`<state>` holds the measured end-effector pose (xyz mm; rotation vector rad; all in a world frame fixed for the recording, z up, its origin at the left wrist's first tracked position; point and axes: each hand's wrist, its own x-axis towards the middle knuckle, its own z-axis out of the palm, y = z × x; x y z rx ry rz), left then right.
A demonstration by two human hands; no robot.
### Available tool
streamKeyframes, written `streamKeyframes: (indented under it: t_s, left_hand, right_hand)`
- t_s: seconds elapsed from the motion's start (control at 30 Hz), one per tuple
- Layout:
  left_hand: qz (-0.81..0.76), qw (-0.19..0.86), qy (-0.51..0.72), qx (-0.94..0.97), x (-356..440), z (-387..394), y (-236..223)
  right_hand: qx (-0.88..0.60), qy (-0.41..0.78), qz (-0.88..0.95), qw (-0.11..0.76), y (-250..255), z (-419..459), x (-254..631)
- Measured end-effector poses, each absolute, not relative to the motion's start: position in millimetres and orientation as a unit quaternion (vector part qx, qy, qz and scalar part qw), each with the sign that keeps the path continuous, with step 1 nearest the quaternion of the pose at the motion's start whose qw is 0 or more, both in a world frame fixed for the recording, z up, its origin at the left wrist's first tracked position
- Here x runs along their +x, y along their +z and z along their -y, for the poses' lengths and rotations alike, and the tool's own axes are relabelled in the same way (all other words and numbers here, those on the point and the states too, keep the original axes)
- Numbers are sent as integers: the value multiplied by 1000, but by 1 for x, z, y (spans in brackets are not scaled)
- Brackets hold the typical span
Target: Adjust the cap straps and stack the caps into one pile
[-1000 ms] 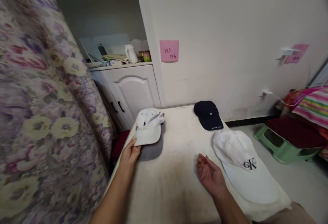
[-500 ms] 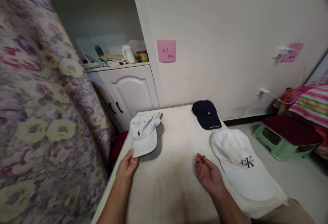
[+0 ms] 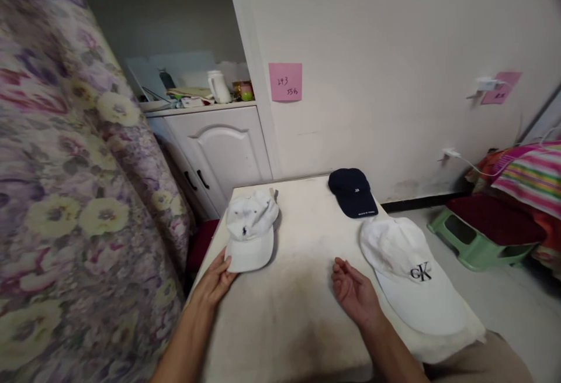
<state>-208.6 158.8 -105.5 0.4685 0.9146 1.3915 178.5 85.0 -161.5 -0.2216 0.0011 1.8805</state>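
Observation:
A white cap [image 3: 250, 228] with a small dark emblem lies at the left of the table, its brim toward me. My left hand [image 3: 219, 278] pinches the left front edge of that brim between thumb and fingers. A short grey strap end [image 3: 274, 193] shows behind the crown. Over the table's right half, my right hand [image 3: 354, 292] rests palm up, fingers loosely curled together and nothing in them. Close beside it is a larger white cap [image 3: 412, 278] with black letters. A navy cap [image 3: 354, 193] sits at the far right corner, apart from both hands.
The pale table [image 3: 298, 301] stands against the wall. A floral curtain [image 3: 100, 213] hangs along its left. Behind are a white cabinet [image 3: 225, 155] and a white jug [image 3: 219, 87]. A green stool [image 3: 477, 237] stands on the floor at right.
My left hand has shifted the white cap slightly right. The grey cap that showed beneath it is now covered, except for the strap end. My right hand has hardly moved.

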Motion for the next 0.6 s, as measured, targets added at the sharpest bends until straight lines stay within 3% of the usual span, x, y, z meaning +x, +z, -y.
streamKeyframes:
  t_s: [0.6]
  left_hand:
    - [-564, 516, 584, 275, -181, -151, -101]
  right_hand:
    - [-112, 805, 15, 582, -163, -86, 178]
